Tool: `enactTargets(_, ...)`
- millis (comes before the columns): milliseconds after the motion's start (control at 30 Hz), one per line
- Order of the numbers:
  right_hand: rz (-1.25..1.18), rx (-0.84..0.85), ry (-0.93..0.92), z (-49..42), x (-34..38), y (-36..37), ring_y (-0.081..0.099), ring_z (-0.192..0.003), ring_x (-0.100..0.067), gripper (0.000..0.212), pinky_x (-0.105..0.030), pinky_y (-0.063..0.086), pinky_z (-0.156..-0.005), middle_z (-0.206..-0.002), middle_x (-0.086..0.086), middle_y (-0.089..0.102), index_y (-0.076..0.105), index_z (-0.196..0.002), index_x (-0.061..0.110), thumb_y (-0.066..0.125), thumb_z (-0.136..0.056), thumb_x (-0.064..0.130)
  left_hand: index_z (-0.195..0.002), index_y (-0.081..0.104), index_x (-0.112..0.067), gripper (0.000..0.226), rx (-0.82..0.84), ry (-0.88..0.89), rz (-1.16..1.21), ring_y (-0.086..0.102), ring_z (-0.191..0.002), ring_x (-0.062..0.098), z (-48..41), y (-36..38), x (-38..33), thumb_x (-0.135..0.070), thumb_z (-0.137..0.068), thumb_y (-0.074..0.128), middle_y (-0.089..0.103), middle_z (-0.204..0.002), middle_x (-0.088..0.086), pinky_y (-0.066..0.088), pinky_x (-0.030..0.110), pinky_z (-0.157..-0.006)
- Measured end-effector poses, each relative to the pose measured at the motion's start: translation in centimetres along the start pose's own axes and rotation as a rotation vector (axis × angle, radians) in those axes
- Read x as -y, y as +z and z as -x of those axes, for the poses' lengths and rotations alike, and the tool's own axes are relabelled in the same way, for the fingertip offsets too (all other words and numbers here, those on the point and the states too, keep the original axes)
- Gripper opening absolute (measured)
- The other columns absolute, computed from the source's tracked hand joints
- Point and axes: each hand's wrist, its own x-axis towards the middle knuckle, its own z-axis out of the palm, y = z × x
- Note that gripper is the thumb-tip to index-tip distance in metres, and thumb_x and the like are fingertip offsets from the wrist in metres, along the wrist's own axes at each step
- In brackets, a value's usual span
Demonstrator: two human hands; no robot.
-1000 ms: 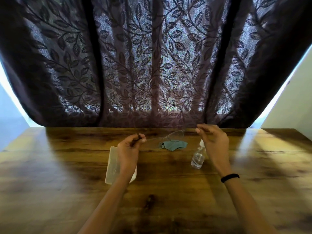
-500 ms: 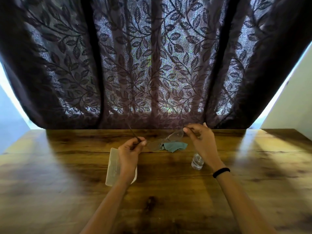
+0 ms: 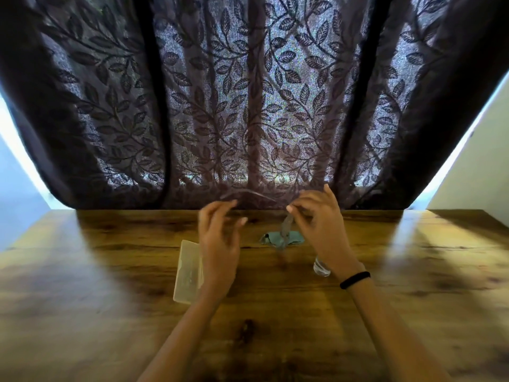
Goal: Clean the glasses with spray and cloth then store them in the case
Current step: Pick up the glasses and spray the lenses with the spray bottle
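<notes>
The thin clear glasses [image 3: 286, 230] hang above the table, pinched in my right hand [image 3: 319, 221], with one lens pointing down over the teal cloth [image 3: 297, 239]. One temple arm stretches left above my left hand [image 3: 220, 241], whose fingers are spread and blurred, with nothing gripped. The translucent case [image 3: 187, 271] lies flat on the table, partly behind my left wrist. The small clear spray bottle [image 3: 321, 268] stands behind my right wrist, mostly hidden.
The wooden table [image 3: 110, 299] runs wide to both sides. A dark leaf-patterned curtain [image 3: 248, 106] hangs right behind its far edge. A black band circles my right wrist.
My left hand has let go of the temple arm and spread its fingers. My right hand has turned the glasses so a lens hangs downward.
</notes>
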Motion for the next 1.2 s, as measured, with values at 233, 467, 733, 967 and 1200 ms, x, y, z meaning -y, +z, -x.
enactTargets(233, 0.099, 0.05, -0.149, 0.8, 1.1, 0.7, 0.062, -0.098, -0.029, 0.007, -0.047, 0.022, -0.11, -0.084, -0.009, 0.069, 0.068, -0.084, 0.006, 0.063, -0.08, 0.008, -0.108, 0.065, -0.006, 0.032, 0.465, 0.252, -0.214, 0.059, -0.096, 0.026, -2.8, 1.7, -2.3, -0.002, -0.077, 0.066, 0.067, -0.107, 0.01, 0.048, 0.033, -0.083)
enactTargets(467, 0.116, 0.002, -0.216, 0.9, 1.5, 0.3, 0.061, -0.1, -0.026, 0.01, -0.039, 0.017, -0.112, -0.088, -0.005, 0.07, 0.069, -0.087, 0.009, 0.06, -0.083, 0.01, -0.095, 0.07, -0.003, 0.022, 0.512, 0.263, -0.164, 0.063, -0.078, 0.024, -3.5, 1.6, -2.3, 0.004, -0.075, 0.065, 0.067, -0.086, 0.011, 0.053, 0.035, -0.068)
enactTargets(733, 0.002, -0.126, 0.026, 2.1, -0.6, -0.5, 0.054, -0.106, -0.026, 0.024, -0.05, 0.033, -0.105, -0.109, -0.01, 0.063, 0.06, -0.11, 0.009, 0.057, -0.088, 0.018, -0.093, 0.071, -0.004, 0.014, 0.267, 0.075, -0.081, 0.059, -0.077, 0.008, -3.1, 0.6, -1.4, -0.003, -0.081, 0.065, 0.068, -0.087, 0.007, 0.043, 0.006, -0.07)
enactTargets(967, -0.045, -0.057, 0.322, 6.0, -4.7, 0.3, 0.044, -0.112, -0.027, 0.05, -0.036, 0.042, -0.089, -0.124, -0.015, 0.048, 0.041, -0.131, 0.013, 0.057, -0.087, 0.03, -0.101, 0.068, -0.006, 0.018, 0.217, 0.005, -0.042, 0.057, -0.074, -0.003, -1.9, 0.4, -0.4, -0.005, -0.085, 0.062, 0.064, -0.087, -0.002, 0.044, 0.005, -0.068)
enactTargets(1200, -0.337, -0.03, 0.443, 9.3, -5.5, 1.9, 0.053, -0.089, 0.019, 0.069, 0.004, 0.04, -0.057, -0.127, -0.004, 0.049, 0.012, -0.136, 0.05, 0.056, -0.089, 0.024, -0.098, 0.069, -0.006, 0.017, 0.163, -0.047, -0.029, 0.061, -0.075, 0.004, -1.1, 0.6, 0.3, -0.007, -0.082, 0.065, 0.066, -0.086, -0.002, 0.046, 0.007, -0.068)
